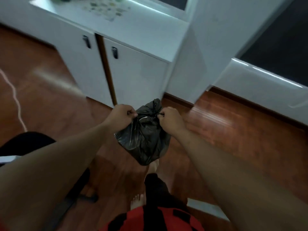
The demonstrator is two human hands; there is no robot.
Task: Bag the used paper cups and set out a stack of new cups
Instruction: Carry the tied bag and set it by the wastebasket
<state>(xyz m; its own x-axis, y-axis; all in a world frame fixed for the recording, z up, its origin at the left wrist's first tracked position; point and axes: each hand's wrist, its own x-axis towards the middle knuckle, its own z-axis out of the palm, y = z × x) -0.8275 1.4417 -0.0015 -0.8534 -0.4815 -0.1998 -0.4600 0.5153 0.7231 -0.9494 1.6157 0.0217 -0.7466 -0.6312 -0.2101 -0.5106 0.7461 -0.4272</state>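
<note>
The left hand and the right hand are held out in front of the person, near each other but not touching, each with its fingers curled and pinching a twisted end of the neck of a black plastic bag. The two ends run into a small knot between the fists, closer to the right one, and a loose tuft of film stands up on the knot's far side. The bag hangs clear of the floor, just above the person's bare feet.

Judging by this, the bagging half of the task is nearly finished: the bag is filled and its mouth is drawn shut, with only the knot left to tighten. The used cups themselves cannot be made out through the film, though the bulges in the bag suggest light, stiff shapes inside. No stack of new cups shows anywhere, so that half appears not yet begun.

The bag is thin, glossy and crinkled, catching pale streaks of light along its folds, and it sags to a blunt point at the bottom. Beneath it lies a reddish-brown wooden floor with a polished sheen. On the far side stands a smooth white cabinet with two flat doors and small dark metal handles; the left door stands slightly ajar. Small blurred items lie scattered on its top. A white cord trails over the floor at far left.
</note>
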